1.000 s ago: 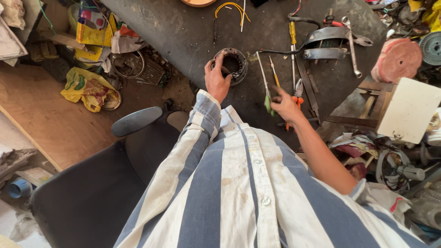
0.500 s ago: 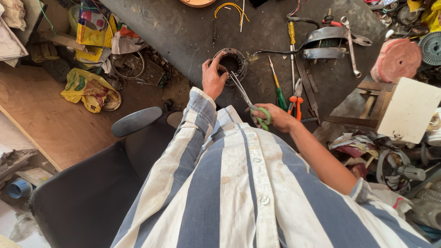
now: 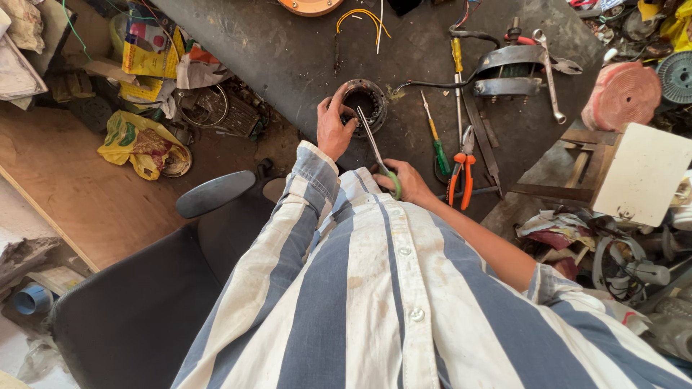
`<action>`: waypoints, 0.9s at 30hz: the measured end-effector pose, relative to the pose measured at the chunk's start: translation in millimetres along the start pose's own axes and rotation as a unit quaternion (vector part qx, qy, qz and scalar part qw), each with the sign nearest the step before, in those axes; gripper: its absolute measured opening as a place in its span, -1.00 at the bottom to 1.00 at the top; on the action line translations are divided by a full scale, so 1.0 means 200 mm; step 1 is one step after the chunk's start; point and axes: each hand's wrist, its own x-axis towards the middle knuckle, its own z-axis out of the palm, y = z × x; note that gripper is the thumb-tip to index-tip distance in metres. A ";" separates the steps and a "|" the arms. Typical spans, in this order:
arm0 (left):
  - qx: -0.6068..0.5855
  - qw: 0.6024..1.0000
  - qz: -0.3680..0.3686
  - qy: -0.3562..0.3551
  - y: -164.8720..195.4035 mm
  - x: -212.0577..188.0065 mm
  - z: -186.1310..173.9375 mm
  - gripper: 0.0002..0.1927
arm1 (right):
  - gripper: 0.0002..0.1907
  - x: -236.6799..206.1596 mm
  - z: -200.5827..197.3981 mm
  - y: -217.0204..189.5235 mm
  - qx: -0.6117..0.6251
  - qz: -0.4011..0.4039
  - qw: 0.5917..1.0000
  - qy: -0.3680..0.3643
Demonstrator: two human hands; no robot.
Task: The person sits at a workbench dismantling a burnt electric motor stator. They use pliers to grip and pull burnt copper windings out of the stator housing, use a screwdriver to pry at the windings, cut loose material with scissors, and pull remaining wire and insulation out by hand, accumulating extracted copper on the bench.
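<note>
A round metal motor stator (image 3: pixel 364 106) is held at its near-left rim by the left hand (image 3: pixel 333 130); the fingers (image 3: pixel 339 101) are curled over the rim, thumb side toward the hollow centre. The stator sits on the dark, grimy workbench (image 3: pixel 288 50), just beyond the fingertips.

A pair of green-handled scissors (image 3: pixel 378 155) is gripped by the right hand (image 3: pixel 405 181), fingers closed around the green loops. The blades run up and away from the knuckles, and the tips reach into the stator's opening, right beside the left-hand fingers. Whether the blades are parted cannot be told.

Just to the right of the right hand, 1 pair of orange-handled pliers (image 3: pixel 463 167) is laid flat, untouched. Between the pliers and the scissors, a green-handled screwdriver (image 3: pixel 435 140) is seen, close to the right knuckles but apart. Farther right and beyond, a yellow-handled screwdriver (image 3: pixel 456 61), curved metal brackets (image 3: pixel 513 68) and a long wrench (image 3: pixel 548 68) are spread out, well apart from both hands.

Beyond the left fingertips, yellow and white wires (image 3: pixel 364 20) are noted at the far bench edge. Well to the left of the left hand, a yellow plastic bag (image 3: pixel 133 140) rests on the floor. A black chair armrest (image 3: pixel 216 193) is seen below the left wrist. A blue-and-white striped shirt (image 3: pixel 375 302) fills the near view.
</note>
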 end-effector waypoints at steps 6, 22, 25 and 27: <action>-0.001 1.000 0.020 0.002 -0.02 -0.01 0.01 -0.16 | -0.57 -0.10 0.00 0.09 -0.019 -0.051 0.997 0.052; 0.097 0.994 -0.023 -0.036 -0.07 0.06 0.05 -0.20 | 0.21 -0.09 -0.12 0.25 -0.267 0.196 0.931 0.154; 0.104 0.992 0.014 -0.070 -0.11 0.08 0.03 -0.19 | 0.14 -0.05 -0.09 0.24 -0.289 0.144 0.931 0.171; 0.114 0.988 0.054 -0.084 -0.14 0.07 0.02 -0.18 | 0.07 -0.06 -0.05 0.23 -0.290 0.131 0.929 0.187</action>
